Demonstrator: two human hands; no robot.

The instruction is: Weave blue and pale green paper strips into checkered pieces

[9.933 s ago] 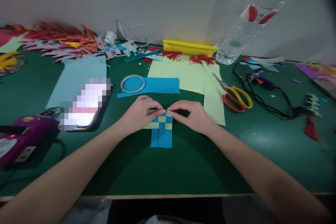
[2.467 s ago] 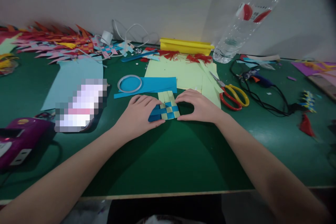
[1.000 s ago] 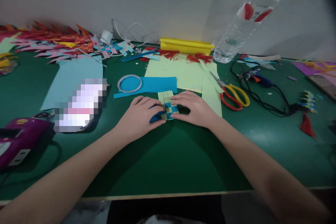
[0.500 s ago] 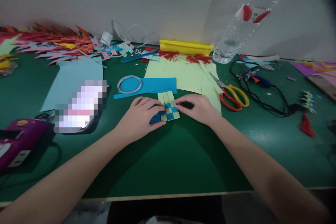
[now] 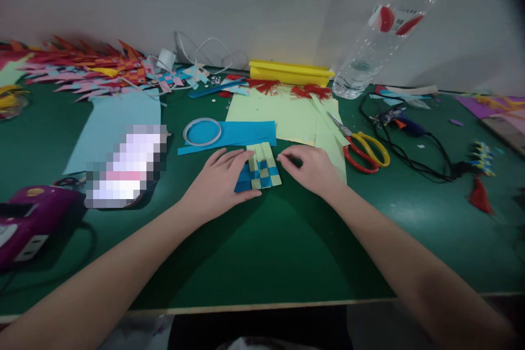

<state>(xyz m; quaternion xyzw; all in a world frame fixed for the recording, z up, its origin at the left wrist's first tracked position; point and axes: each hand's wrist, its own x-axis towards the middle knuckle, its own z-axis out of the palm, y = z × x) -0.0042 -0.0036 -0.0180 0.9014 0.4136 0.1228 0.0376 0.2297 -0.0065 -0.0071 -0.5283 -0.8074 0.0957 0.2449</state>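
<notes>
A small woven piece of blue and pale green paper strips [image 5: 264,168] lies flat on the green table. My left hand [image 5: 217,180] rests over its left side, fingers spread, with fingertips on the weave and the thumb along its lower edge. Just off the right edge of the weave is my right hand [image 5: 309,168], its thumb and index finger pinched together; whether anything tiny is between them is hidden. Behind the weave lie blue paper strips [image 5: 250,132] with a roll of tape [image 5: 202,132] on top.
Scissors [image 5: 367,152] lie right of my right hand, by pale green sheets [image 5: 266,112]. A plastic bottle [image 5: 361,65] stands behind. At left are a phone [image 5: 125,169] and a purple device [image 5: 36,213]. A cable [image 5: 410,158] lies at right.
My right fingertips have moved slightly right, off the edge of the weave. The fingers of my left hand have shifted up and left, uncovering more of the blue strips.
</notes>
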